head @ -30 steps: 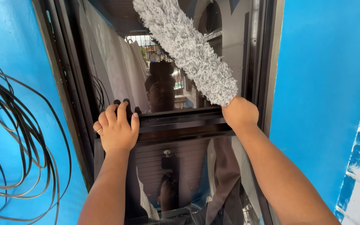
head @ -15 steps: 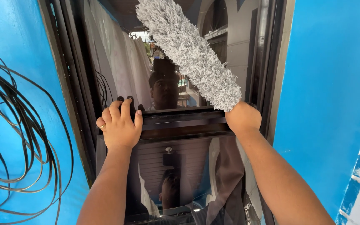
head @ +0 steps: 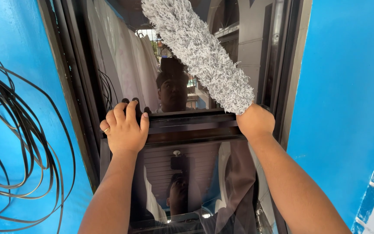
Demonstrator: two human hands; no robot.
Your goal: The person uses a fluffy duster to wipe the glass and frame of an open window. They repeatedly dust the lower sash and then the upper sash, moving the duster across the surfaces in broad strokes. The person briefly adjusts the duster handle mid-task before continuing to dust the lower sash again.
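My right hand [head: 255, 122] grips the handle of a grey fluffy duster [head: 200, 52], whose head lies against the upper pane of a dark-framed window [head: 187, 125] and slants up to the left. My left hand [head: 124, 129], with a ring on one finger, is curled over the edge of the window's middle rail at its left end. The glass reflects a person with a head camera, hanging cloth and a building.
Blue painted wall [head: 347, 86] flanks the window on both sides. A loose coil of black cable [head: 18, 143] hangs on the wall at the left. White patches break the paint at the far right.
The duster and my right hand have shifted slightly right and down along the glass. My left hand keeps its hold on the rail.
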